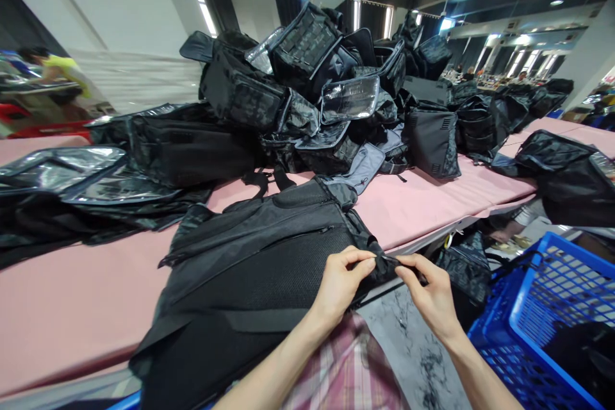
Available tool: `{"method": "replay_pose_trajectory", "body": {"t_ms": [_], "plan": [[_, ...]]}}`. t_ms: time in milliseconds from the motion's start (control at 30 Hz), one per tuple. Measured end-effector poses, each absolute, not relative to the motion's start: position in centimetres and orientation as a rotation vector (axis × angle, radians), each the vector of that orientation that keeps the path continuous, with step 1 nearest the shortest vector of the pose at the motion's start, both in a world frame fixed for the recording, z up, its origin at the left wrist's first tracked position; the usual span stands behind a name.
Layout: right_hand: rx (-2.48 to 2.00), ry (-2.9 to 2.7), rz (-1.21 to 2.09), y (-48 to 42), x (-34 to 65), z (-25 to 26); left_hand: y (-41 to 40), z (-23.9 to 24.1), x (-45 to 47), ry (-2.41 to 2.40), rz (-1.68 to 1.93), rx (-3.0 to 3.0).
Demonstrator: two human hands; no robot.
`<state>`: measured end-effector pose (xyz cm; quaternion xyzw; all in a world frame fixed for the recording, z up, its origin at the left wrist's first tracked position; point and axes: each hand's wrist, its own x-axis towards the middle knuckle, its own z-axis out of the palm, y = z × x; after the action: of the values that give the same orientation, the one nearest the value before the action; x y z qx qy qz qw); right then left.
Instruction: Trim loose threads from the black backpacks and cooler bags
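A large black backpack (269, 275) with a mesh panel and a zipper lies flat in front of me, partly over the table's near edge. At its right end, my left hand (343, 278) pinches the dark fabric edge between thumb and fingertips. Just to the right, my right hand (430, 291) pinches the same edge, a short gap away from the left. Whatever small detail lies between the fingertips is too small to make out. Grey fabric with dark marks (408, 346) hangs below the hands, over my lap.
The table has a pink cover (408, 205). A high pile of dark camouflage bags (307, 77) stands at the back, some with silvery linings. Further open bags (96, 179) lie at left. A blue plastic crate (523, 295) stands at right. A person in yellow (62, 70) is far left.
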<state>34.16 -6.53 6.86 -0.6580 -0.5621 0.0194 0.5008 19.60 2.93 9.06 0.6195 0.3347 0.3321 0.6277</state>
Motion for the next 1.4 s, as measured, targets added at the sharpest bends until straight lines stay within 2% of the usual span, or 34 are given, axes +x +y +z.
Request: {"method": "replay_pose_trajectory", "body": {"t_ms": [267, 433, 567, 767, 833, 933, 1000, 1133, 1267, 1400], "plan": [[-1.561, -1.423, -0.038, -6.4, 33.9, 6.6, 2.5, 8.9, 19.4, 0.761, 0.768, 1.367], [-1.62, -1.353, 0.161, -6.2, 34.0, 6.7, 2.6, 8.6, 19.5, 0.754, 0.787, 1.365], [-1.625, -1.391, 0.19, -6.5, 34.2, 6.8, 2.2, 9.3, 18.6, 0.678, 0.805, 1.466], [-1.66, -1.426, 0.133, -1.9, 36.1, 6.6, 1.6, 12.1, 8.1, -0.146, 0.211, 1.804], [-1.639, -1.642, 0.105, 1.8, 34.9, 6.9, 2.1, 12.3, 3.9, 0.063, 0.244, 1.917], [-1.557, -2.017, -0.003, 7.0, 30.9, 7.6, 4.5, 11.0, 0.3, 0.904, 0.581, 2.099], [-1.557, -2.187, -0.029, 9.5, 28.4, 7.9, 6.6, 9.5, 0.3, 1.248, 0.652, 2.24], [-1.658, -2.159, -0.077, 10.5, 27.5, 7.4, 9.6, 7.4, 4.1, 1.277, 0.531, 2.586], [-1.775, -1.885, -0.082, 8.6, 29.9, 5.9, 10.5, 7.4, 8.0, 1.223, 0.54, 2.764], [-1.824, -1.796, -0.05, 6.9, 30.7, 4.6, 10.7, 7.6, 7.3, 1.202, 0.442, 2.87]]}}
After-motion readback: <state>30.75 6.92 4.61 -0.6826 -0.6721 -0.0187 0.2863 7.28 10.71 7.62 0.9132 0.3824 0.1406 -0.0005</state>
